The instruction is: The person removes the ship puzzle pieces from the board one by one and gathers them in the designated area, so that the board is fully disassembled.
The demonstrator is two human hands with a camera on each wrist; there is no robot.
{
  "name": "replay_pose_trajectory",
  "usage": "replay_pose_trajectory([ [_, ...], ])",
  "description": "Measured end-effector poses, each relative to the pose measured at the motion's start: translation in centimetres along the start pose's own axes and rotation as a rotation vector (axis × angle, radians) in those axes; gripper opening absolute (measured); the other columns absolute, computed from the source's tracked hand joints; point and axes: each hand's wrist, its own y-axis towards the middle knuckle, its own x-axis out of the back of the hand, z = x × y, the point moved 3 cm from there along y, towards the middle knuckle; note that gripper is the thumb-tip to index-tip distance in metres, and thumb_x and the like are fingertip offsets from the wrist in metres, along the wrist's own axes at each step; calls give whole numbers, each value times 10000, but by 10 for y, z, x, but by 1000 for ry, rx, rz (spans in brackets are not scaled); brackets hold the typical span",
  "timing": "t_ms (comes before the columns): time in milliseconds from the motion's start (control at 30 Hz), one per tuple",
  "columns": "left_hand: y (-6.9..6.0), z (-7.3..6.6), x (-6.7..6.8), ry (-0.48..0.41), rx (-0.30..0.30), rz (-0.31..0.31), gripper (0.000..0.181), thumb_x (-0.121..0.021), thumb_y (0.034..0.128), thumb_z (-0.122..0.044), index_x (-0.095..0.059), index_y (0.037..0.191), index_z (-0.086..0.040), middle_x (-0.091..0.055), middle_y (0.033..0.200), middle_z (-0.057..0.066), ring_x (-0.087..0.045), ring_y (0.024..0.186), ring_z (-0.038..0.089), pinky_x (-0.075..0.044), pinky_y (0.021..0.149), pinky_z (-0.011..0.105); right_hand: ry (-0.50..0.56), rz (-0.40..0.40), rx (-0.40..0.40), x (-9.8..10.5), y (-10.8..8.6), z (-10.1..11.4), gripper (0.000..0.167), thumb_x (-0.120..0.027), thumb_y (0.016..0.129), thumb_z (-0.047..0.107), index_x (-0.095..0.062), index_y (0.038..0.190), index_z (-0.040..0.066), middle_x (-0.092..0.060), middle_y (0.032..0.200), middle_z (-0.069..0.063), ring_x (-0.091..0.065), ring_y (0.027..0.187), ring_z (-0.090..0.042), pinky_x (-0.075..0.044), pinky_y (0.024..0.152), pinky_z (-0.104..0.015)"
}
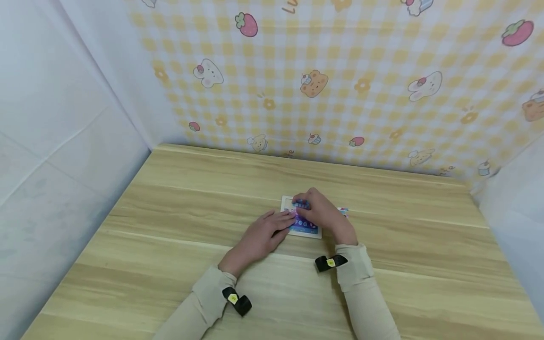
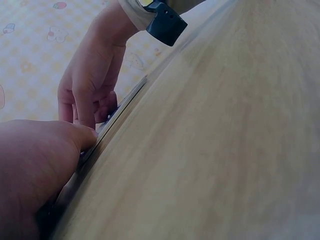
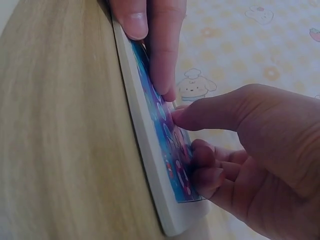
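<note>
A small jigsaw puzzle board [image 1: 305, 230] with a pale frame and a blue and purple picture lies flat on the table. My left hand [image 1: 265, 233] rests on its left side with fairly straight fingers; the thumb lies by the near edge. From the right, my right hand [image 1: 320, 210] reaches over the board with bent fingers. It pinches a blue puzzle piece [image 1: 301, 204] between thumb and fingers near the board's far side. In the right wrist view the thumb touches the picture [image 3: 170, 135] and the curled fingertips meet its side; the piece's outline is hidden.
A small colourful piece [image 1: 343, 212] lies on the wooden table [image 1: 170, 212], just right of the board and partly behind the right wrist. A yellow checked cloth [image 1: 289, 108] hangs along the table's back edge. White sheets [image 1: 63, 141] flank both sides.
</note>
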Motion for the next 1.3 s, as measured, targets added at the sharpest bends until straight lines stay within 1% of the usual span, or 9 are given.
replay_pose_trajectory([
  [100,1,-2,1,-3,-3,-1,409,-549,1086,-199,-567,1482,-99,-511,1550,11,-416,1480,186,-213,1277,446,5,-12,-23,1,-1,1,278,-661,1012,120,-699,1282,70,-502,1119,-147,-504,886,-234,-506,837,-409],
  [200,1,-3,3,-12,1,0,410,-552,1084,-198,-569,1480,-95,-513,1549,19,-414,1482,191,-212,1277,448,23,-33,-18,3,-2,3,267,-672,1003,107,-706,1265,70,-514,1150,-159,-516,895,-241,-510,848,-413],
  [367,1,-2,2,-7,15,12,410,-542,1090,-216,-567,1483,-101,-502,1558,24,-408,1485,183,-207,1279,430,71,-70,-3,6,-4,0,310,-668,993,66,-686,1302,47,-608,1152,-164,-528,800,-200,-508,716,-346],
  [467,1,-1,2,1,17,15,411,-538,1093,-224,-566,1485,-105,-498,1562,31,-413,1483,186,-207,1279,425,113,-95,-28,8,-5,-4,326,-672,996,72,-651,1316,13,-656,1159,-168,-547,773,-187,-503,681,-319],
  [667,1,-1,2,11,17,18,413,-532,1095,-232,-561,1490,-115,-497,1563,23,-411,1484,185,-205,1280,421,153,-117,-89,13,-8,-7,230,-719,987,147,-691,1179,24,-705,1056,-120,-588,835,-205,-517,738,-312],
  [800,1,-3,3,13,17,21,409,-534,1094,-224,-567,1487,-115,-503,1560,18,-412,1484,191,-206,1280,426,172,-128,-66,15,-11,-8,164,-724,984,138,-747,1127,62,-730,1012,-84,-605,774,-184,-532,686,-292],
  [1000,1,-3,2,0,22,26,409,-539,1092,-225,-567,1486,-116,-503,1559,12,-409,1485,188,-199,1281,425,213,-175,-51,21,-16,-12,170,-723,984,123,-772,1140,77,-742,1013,-85,-614,727,-170,-530,620,-270],
  [1200,1,-1,1,7,25,29,409,-535,1095,-227,-560,1489,-121,-495,1564,1,-402,1489,179,-198,1282,420,296,-265,-150,39,-33,-27,206,-735,986,202,-757,1138,66,-742,974,-95,-621,756,-238,-510,576,-256],
  [1300,0,0,1,10,27,25,409,-537,1095,-229,-561,1488,-121,-497,1563,7,-404,1488,182,-198,1282,416,303,-319,-171,51,-49,-43,235,-719,999,221,-759,1154,49,-757,993,-126,-649,794,-249,-534,610,-249],
])
